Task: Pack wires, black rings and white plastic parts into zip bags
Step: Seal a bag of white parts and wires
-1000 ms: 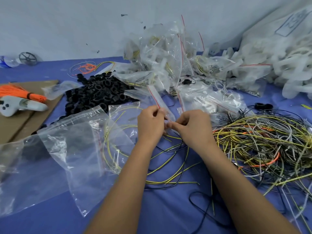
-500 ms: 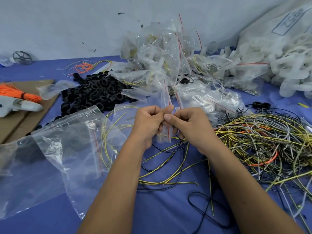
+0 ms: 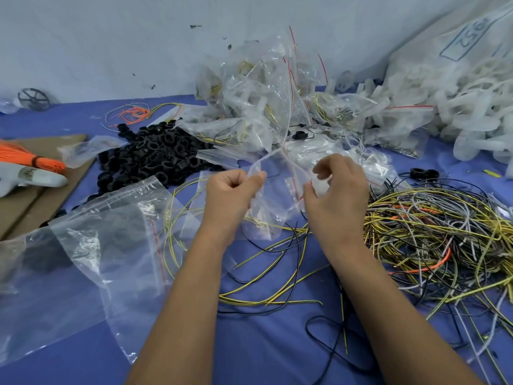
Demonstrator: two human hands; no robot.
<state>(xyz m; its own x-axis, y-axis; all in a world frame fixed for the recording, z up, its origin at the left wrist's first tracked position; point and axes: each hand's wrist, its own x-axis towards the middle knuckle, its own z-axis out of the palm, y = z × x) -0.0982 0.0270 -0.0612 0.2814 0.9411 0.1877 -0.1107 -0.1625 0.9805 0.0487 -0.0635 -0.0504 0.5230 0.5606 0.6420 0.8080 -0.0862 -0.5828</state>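
Both hands have drawn apart: left hand and right hand each pinch a lip of the zip bag, spreading its mouth for filling.

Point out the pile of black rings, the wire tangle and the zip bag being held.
black rings (image 3: pixel 155 159), head view: middle of the pile.
wire tangle (image 3: pixel 433 232), head view: dense centre.
zip bag (image 3: pixel 273 201), head view: clear film between both hands.

The table cover is blue. Rings are black. Wires mix yellow, grey, black and orange. Clear zip bags carry red strips; the bristle bundle is orange.
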